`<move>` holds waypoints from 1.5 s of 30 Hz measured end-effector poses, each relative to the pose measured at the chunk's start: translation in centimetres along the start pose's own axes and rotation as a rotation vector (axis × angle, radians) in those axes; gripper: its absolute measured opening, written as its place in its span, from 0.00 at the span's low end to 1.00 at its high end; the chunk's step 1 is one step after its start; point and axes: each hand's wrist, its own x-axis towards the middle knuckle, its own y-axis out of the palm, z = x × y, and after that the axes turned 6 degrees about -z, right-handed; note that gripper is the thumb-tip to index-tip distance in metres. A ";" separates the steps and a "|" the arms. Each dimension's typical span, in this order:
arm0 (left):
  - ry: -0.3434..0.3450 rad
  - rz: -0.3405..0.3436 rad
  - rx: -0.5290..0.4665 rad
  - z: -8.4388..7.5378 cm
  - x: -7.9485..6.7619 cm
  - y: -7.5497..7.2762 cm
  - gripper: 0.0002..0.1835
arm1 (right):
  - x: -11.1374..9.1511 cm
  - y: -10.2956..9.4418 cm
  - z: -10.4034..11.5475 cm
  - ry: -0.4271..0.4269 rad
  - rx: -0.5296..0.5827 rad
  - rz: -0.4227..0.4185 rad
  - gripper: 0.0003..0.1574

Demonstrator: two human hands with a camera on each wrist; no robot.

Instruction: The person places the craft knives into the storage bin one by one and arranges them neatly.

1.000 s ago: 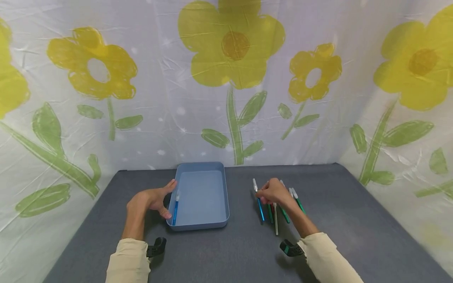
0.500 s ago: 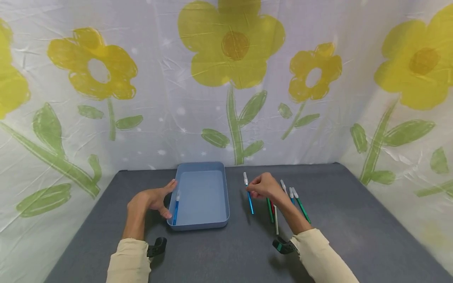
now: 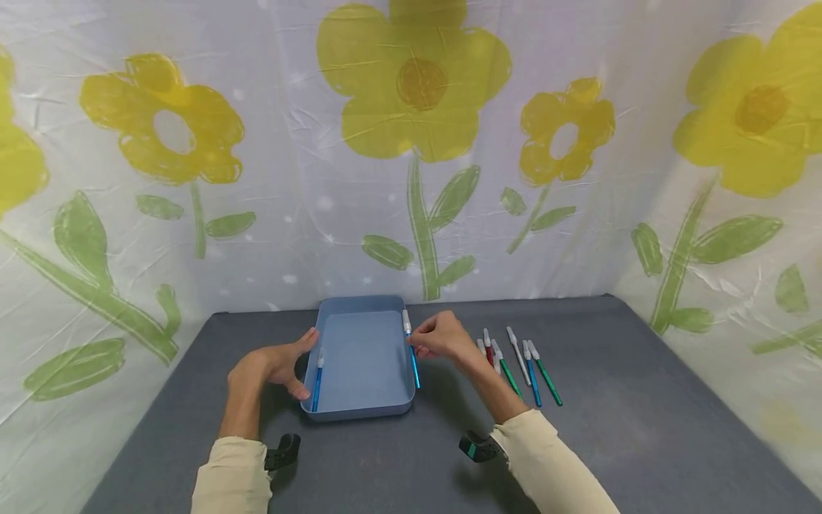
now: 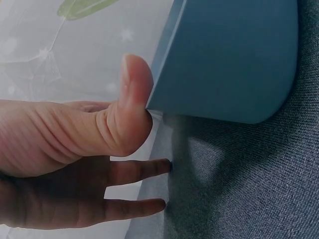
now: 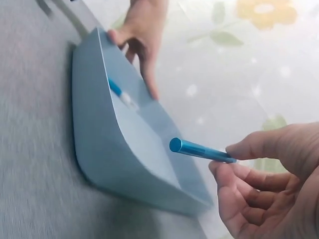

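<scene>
A shallow blue-grey tray (image 3: 364, 357) stands on the dark table, with one blue pen (image 3: 317, 382) with a whitish cap lying along its left side. My left hand (image 3: 272, 364) touches the tray's left rim with spread, mostly straight fingers; in the left wrist view its thumb (image 4: 130, 104) is at the tray's corner. Between thumb and fingertips, my right hand (image 3: 443, 335) pinches another blue pen (image 3: 413, 360) at the tray's right rim. In the right wrist view that pen's blue end (image 5: 192, 148) points towards the tray; its other end is hidden by the hand.
Right of the right hand, several pens lie in a loose group: green (image 3: 548, 375), blue (image 3: 532, 375), white (image 3: 519, 357) and red (image 3: 487, 348), with pale caps. A flowered curtain (image 3: 289, 214) hangs behind the table's back edge.
My right hand has carried the blue pen left from the pen group to the tray's right rim, uncovering more of the pens. The left hand keeps its place on the tray.
</scene>
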 end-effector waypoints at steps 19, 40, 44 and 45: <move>-0.023 -0.006 0.036 0.4 -0.1 0.2 0.75 | 0.7 8.8 2.3 -0.020 -0.028 0.076 0.09; 0.026 -0.003 0.049 0.4 -0.1 0.0 0.74 | 1.2 15.8 2.6 -0.036 -0.089 0.036 0.07; 0.033 0.003 0.045 0.2 -0.1 -0.2 0.74 | 1.6 16.0 2.8 -0.021 -0.121 0.047 0.08; 0.038 0.004 0.045 0.2 -0.2 -0.3 0.73 | 1.6 16.0 2.8 -0.022 -0.127 0.048 0.09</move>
